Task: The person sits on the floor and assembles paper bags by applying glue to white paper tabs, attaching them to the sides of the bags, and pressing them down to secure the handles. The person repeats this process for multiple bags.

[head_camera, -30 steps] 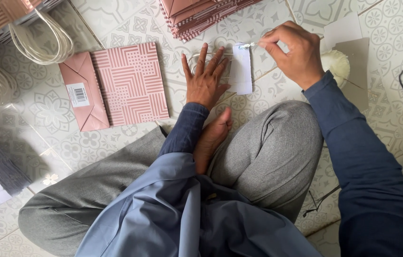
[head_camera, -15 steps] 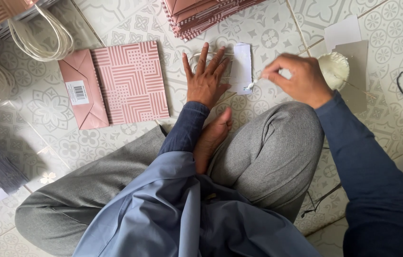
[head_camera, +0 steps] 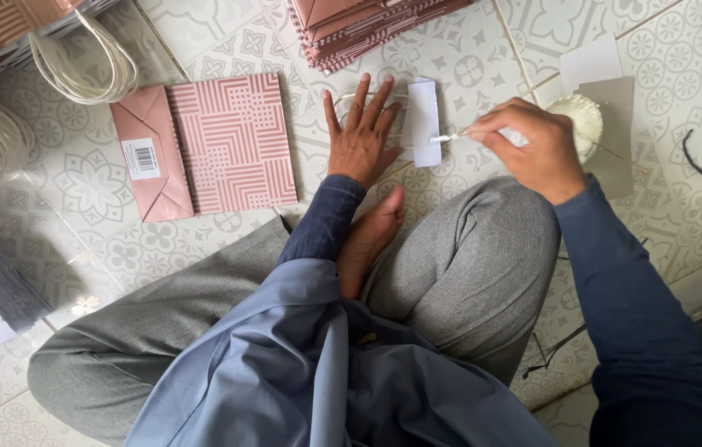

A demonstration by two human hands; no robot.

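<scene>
nearest: my bent grey-trousered knee (head_camera: 483, 265) and bare foot (head_camera: 371, 236), tucked under on the patterned tile floor (head_camera: 226, 33).
left hand (head_camera: 361, 136): arm straight out from the lap, palm down, fingers spread flat and released, pressing white cord loops (head_camera: 367, 98) to the floor; fingertips just beside the white paper strip (head_camera: 424, 122).
right hand (head_camera: 529, 149): wrist bent inward, fingers pinched on a thin pale tool (head_camera: 450, 137) whose tip touches the strip's right edge.
just behind the right hand: a round pale pot (head_camera: 584, 116) on a grey card (head_camera: 616, 124).
left of centre: a folded pink patterned paper bag (head_camera: 206, 145), lying flat.
far edge: a stack of pink bags (head_camera: 367, 29); cord handles (head_camera: 94, 62) at far left.
</scene>
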